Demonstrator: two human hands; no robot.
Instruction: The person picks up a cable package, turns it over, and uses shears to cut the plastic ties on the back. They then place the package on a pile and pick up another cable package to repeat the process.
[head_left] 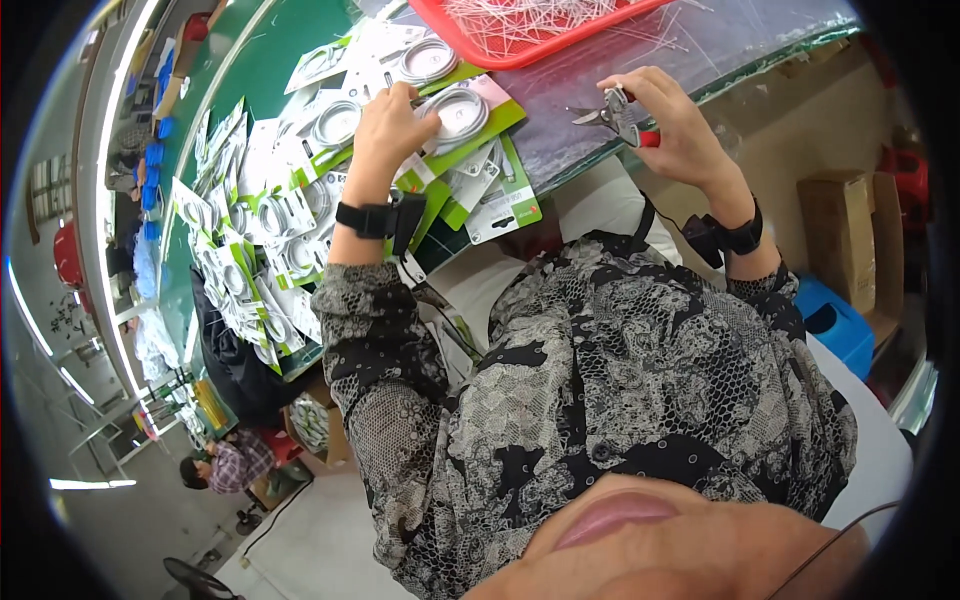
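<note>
My left hand (392, 128) is over the near right side of a heap of carded cables. Its fingers are bent round the edge of a carded cable (458, 116), a white coil on a white and green card, and its thumb lies against the coil. What the fingertips touch is partly hidden. In my right hand (680, 130) is a pair of small cutting pliers (622, 118) with a red grip, raised at the table's near edge. The jaws of the pliers point left, toward the cards, and stand apart from them.
A red plastic basket (530, 50) full of thin white strips stands at the far side, with loose strips beside it. More carded cables (270, 215) spread left over the green table (245, 75). A cardboard box (838, 235) and blue container (835, 325) stand at right. Another person (240, 462) sits far left.
</note>
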